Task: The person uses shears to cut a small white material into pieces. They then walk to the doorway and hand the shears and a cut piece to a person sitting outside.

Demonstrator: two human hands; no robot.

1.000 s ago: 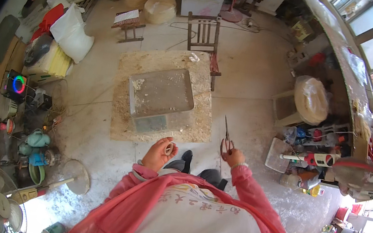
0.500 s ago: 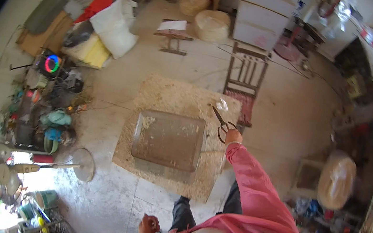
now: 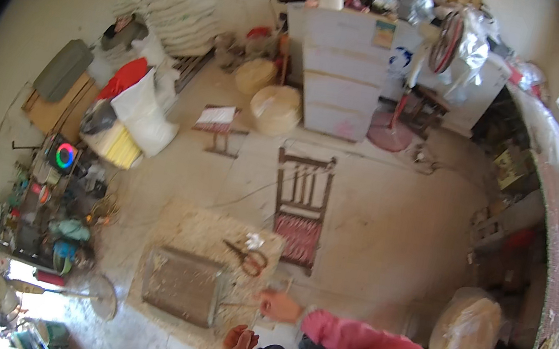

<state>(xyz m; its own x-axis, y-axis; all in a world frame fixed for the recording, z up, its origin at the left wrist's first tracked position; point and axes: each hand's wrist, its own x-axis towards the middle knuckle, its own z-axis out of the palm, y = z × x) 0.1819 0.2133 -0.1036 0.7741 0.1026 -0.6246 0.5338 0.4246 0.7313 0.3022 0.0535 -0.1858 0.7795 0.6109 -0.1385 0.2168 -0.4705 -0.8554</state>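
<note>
Dark-handled scissors (image 3: 251,260) lie on the speckled tabletop (image 3: 171,220), beside a small white crumpled piece (image 3: 254,241). Just nearer to me, my right hand (image 3: 280,306) is over the table's right edge, apart from the scissors, its fingers loosely apart and holding nothing visible. Close to its fingertips a thin pale strip (image 3: 240,305) lies on the table. Low in front of my body, my left hand (image 3: 238,347) has its fingers curled in; what they hold, if anything, is hidden. A shallow brownish tray (image 3: 183,286) with pale crumbs rests left of both hands.
A wooden chair (image 3: 296,238) with a red woven seat stands beyond the table's right side. Farther back are a small stool (image 3: 218,118), a round wrapped bundle (image 3: 276,110) and a pale cabinet (image 3: 343,76). Another wrapped bundle (image 3: 465,332) is at right.
The scissors were in my right hand and now lie on the table, released. My right hand has drawn back toward my body. The view has tilted up, showing more of the far room.
</note>
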